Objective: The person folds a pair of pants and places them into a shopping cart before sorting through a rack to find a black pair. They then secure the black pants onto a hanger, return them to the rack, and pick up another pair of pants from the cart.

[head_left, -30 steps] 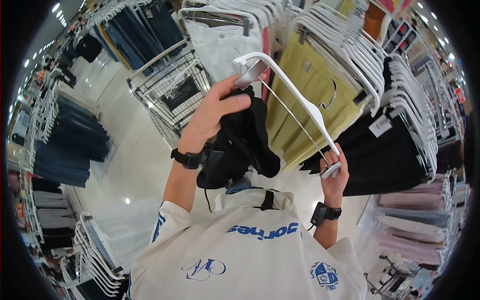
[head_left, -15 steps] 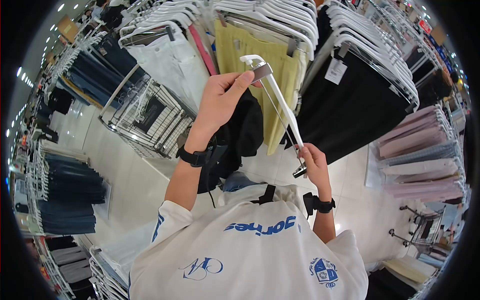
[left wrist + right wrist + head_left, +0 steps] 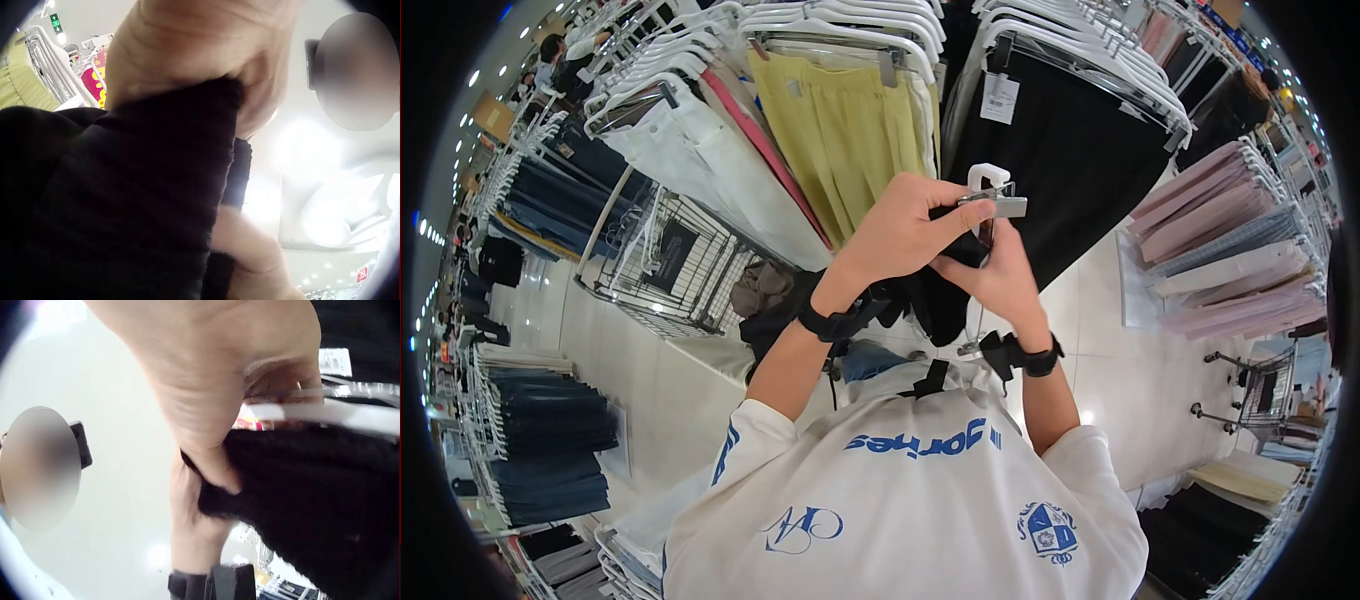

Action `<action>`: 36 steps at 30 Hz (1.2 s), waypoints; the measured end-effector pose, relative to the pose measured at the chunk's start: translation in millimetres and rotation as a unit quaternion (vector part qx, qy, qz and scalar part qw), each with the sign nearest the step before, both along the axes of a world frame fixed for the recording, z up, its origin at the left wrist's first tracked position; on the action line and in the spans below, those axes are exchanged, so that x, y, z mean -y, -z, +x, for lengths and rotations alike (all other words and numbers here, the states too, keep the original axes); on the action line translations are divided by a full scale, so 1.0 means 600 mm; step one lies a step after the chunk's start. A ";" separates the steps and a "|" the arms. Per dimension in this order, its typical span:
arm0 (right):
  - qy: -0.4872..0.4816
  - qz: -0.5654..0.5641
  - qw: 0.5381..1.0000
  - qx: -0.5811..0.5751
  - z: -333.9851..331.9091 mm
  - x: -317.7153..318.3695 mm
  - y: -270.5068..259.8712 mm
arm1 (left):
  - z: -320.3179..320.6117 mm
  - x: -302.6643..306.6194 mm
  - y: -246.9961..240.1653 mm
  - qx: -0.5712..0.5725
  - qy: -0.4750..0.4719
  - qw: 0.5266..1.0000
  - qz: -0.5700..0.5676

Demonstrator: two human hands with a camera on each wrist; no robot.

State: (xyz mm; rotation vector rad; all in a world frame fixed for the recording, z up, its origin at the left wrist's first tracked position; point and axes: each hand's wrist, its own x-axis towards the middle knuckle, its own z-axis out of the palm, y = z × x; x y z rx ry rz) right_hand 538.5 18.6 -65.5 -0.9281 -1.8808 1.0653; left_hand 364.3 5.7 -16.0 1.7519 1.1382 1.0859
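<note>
At the left of the head view, dark blue jeans (image 3: 550, 440) hung on racks, and a wire shopping cart (image 3: 672, 255) stood left of centre. Next came white trousers (image 3: 680, 145), a narrow strip of a pink garment (image 3: 745, 140) and a yellow-green garment (image 3: 835, 130) with a gathered waist, all on white hangers in the upper part of the frame.

Near the centre, the left hand (image 3: 905, 230) pinched the metal clip (image 3: 1005, 207) at one end of a white clip hanger (image 3: 988, 177), its thumb lying along the metal. The loose black garment (image 3: 945, 305) hung below and between the two hands, just right of the frame's middle; in the left wrist view its frayed-looking edge ran down the centre. The right hand (image 3: 1002, 275), close beside the left and a little lower, pinched the black garment's edge with its thumb in the right wrist view; whether its other fingers gripped the hanger could not be told.

Behind the hands, at upper right of centre, hung black clothing (image 3: 1060, 160) with a white tag (image 3: 999, 98). Farther right were pale pink garments (image 3: 1210, 220) and, below them, a second cart (image 3: 1265, 390).
</note>
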 end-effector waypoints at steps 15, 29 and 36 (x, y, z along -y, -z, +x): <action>0.252 0.074 0.955 -0.136 0.172 -0.027 0.001 | 0.046 -0.038 0.057 -0.234 0.055 0.965 0.105; 0.409 0.178 0.883 0.147 0.404 0.067 -0.017 | 0.152 -0.105 0.038 -0.069 0.154 0.980 0.109; 0.536 0.195 0.800 0.187 0.499 0.165 -0.030 | 0.247 -0.095 0.050 -0.047 0.290 0.956 0.017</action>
